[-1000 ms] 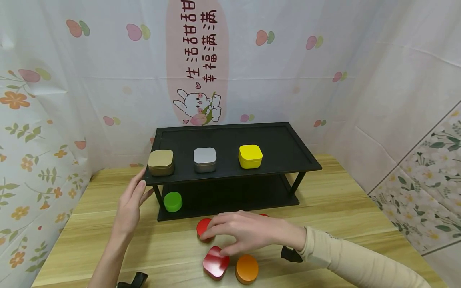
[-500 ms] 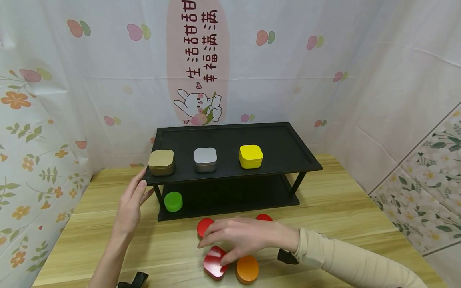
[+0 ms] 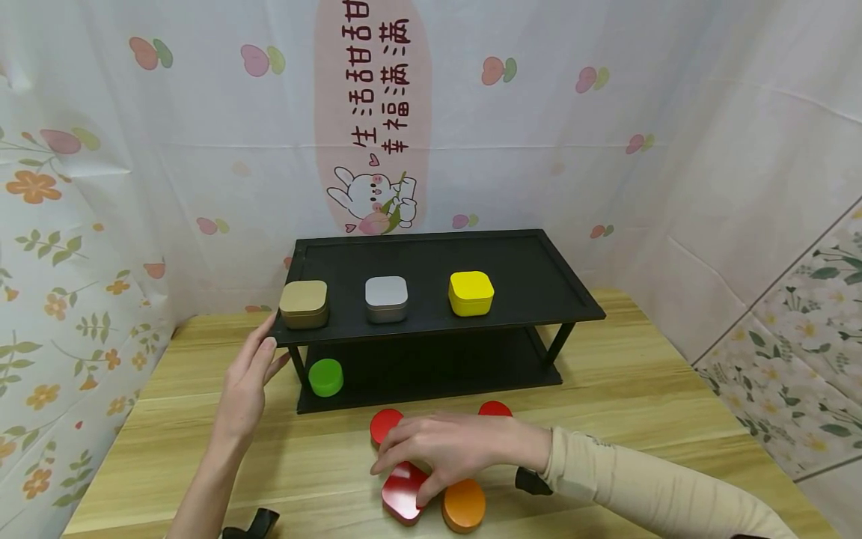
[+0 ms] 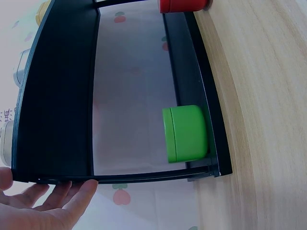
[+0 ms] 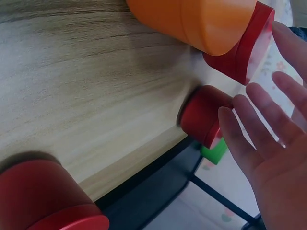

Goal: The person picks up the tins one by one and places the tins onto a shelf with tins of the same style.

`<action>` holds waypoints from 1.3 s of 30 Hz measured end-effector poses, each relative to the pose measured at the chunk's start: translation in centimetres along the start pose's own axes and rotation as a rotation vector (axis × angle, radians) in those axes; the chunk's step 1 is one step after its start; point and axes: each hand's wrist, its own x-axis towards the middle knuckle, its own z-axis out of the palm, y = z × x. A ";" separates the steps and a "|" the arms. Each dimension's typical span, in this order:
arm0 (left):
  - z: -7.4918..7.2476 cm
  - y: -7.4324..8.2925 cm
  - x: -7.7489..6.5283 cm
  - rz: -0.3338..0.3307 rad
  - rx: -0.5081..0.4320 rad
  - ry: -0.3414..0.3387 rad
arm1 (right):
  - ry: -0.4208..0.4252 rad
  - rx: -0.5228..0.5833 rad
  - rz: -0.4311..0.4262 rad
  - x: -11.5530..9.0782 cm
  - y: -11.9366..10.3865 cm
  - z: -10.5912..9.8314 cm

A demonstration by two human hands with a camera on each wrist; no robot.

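Note:
My left hand touches the left front corner of a black two-tier shelf. In the left wrist view, its fairly straight fingers lie along the end edge of the upper tier. My right hand hovers over a glossy red rounded-square tin, fingers spread and slightly bent, thumb beside the lid; whether the thumb touches cannot be told. An orange round tin stands just right of it. Behind the hand are one red round tin and another red tin, partly covered by the wrist.
Up on the shelf sit a gold tin, a silver tin and a yellow tin. A green tin stands on the lower tier at the left. A patterned curtain hangs behind the wooden table.
My right hand has shifted slightly toward the red rounded-square tin, its thumb coming over the lid's right side. The far red tin shows more. My left hand stays at the shelf corner.

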 end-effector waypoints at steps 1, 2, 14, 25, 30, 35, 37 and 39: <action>0.0 0.0 0.0 -0.001 -0.001 0.000 | -0.006 -0.005 0.003 0.0 0.0 0.0; 0.0 0.0 0.0 -0.001 -0.001 0.000 | -0.010 -0.010 0.006 0.1 0.0 0.0; 0.0 0.0 0.0 -0.011 0.000 -0.005 | -0.061 0.021 0.004 0.5 0.1 0.1; 0.0 0.0 0.1 -0.007 0.004 -0.004 | -0.104 0.020 0.027 0.6 0.0 0.1; 0.0 0.0 0.0 -0.006 0.003 -0.001 | -0.110 0.009 0.016 0.8 0.0 0.2; 0.0 0.0 0.0 -0.002 0.000 -0.004 | -0.113 0.009 0.005 0.9 0.0 0.3; 0.0 0.0 0.0 -0.001 -0.002 -0.005 | -0.114 0.012 0.003 0.9 0.1 0.4; 0.0 0.0 0.0 0.000 -0.006 -0.006 | -0.112 0.013 0.001 0.9 0.1 0.4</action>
